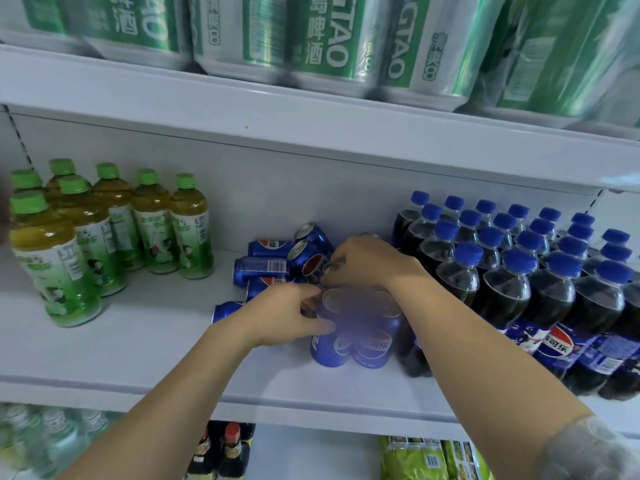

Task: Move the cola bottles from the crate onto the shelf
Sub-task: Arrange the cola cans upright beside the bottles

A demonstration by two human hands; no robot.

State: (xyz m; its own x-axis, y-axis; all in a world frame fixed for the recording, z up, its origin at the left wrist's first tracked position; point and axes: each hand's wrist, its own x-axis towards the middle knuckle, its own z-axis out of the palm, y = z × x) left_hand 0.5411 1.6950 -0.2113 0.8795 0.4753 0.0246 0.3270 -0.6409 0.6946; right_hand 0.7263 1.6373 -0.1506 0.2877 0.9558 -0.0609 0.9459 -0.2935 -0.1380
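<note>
Both my hands reach onto the middle white shelf [145,344]. My left hand [294,313] grips the side of an upright blue cola can [332,344] at the shelf's front; a second upright can [372,348] stands against it. My right hand [367,261] is closed on the rim of another blue can [317,266] just behind. Several blue cans [261,268] lie tumbled on their sides further back. Cola bottles [519,285] with blue caps stand in rows at the right. No crate is in view.
Green-capped tea bottles [104,230] stand at the shelf's left. Green beer can packs [311,39] fill the upper shelf. Below are water bottles [52,434], dark sauce bottles [225,448] and green packets [415,459]. Bare shelf lies between the tea bottles and cans.
</note>
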